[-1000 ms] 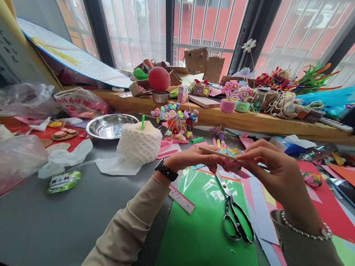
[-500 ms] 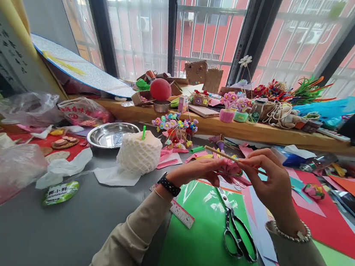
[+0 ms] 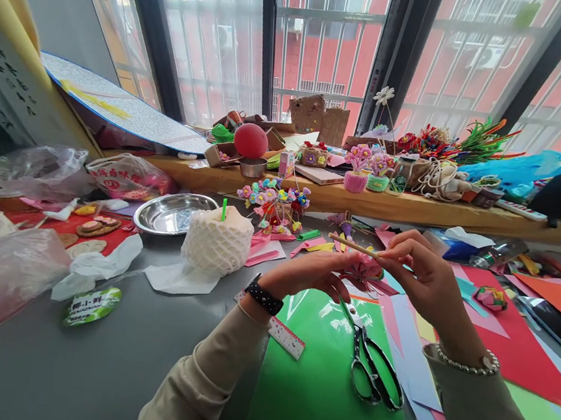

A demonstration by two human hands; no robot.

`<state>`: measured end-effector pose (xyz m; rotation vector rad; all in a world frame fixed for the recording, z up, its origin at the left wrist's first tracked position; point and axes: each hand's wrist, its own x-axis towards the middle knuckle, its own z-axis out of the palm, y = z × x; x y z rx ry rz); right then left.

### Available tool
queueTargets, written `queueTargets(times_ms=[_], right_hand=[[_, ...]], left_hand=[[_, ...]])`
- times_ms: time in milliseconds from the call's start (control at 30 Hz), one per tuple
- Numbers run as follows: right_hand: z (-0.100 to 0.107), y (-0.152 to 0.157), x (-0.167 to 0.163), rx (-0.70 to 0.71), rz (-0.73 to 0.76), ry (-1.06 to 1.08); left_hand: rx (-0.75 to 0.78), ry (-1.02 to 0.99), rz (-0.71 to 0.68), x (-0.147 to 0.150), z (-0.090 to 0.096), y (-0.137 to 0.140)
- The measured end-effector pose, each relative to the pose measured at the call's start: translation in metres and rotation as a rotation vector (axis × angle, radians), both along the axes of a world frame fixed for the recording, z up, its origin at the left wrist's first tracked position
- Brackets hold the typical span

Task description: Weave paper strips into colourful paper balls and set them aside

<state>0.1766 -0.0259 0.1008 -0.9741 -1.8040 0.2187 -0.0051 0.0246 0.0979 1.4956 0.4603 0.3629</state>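
Note:
My left hand holds a pink folded-paper flower, its fingers partly hiding it. In my right hand, a thin wooden stick is pinched between thumb and fingers. The stick points left across the top of the flower, close to my left fingers; whether it touches the paper I cannot tell. Below both hands, large black-handled scissors lie on a glossy green folder. A small patterned ruler rests at the folder's left edge.
A wrapped coconut with a green straw stands left of my hands, before a steel plate. Coloured paper sheets and a paper ball lie right. Crafts and a red balloon line the wooden sill.
Both hands stay nearly in place, with the stick and flower still held. The left fingers bend slightly under the flower. The whole view shifts a little.

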Motion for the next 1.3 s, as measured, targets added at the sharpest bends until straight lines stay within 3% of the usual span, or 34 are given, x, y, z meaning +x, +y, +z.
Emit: queueTargets(times_ms=[367, 800, 1133, 1300], right_hand=[[0.001, 0.001, 0.009, -0.337, 0.276, 0.025], [0.003, -0.003, 0.008, -0.466, 0.292, -0.044], [0.003, -0.005, 0.009, -0.587, 0.23, -0.086], [0.004, -0.005, 0.011, -0.645, 0.189, -0.11]], left_hand=[[0.121, 0.09, 0.023, -0.008, 0.005, -0.001], [0.246, 0.077, -0.003, -0.013, -0.001, 0.007], [0.501, 0.081, -0.052, -0.016, 0.003, 0.004], [0.639, 0.134, -0.009, -0.015, 0.005, 0.001]])
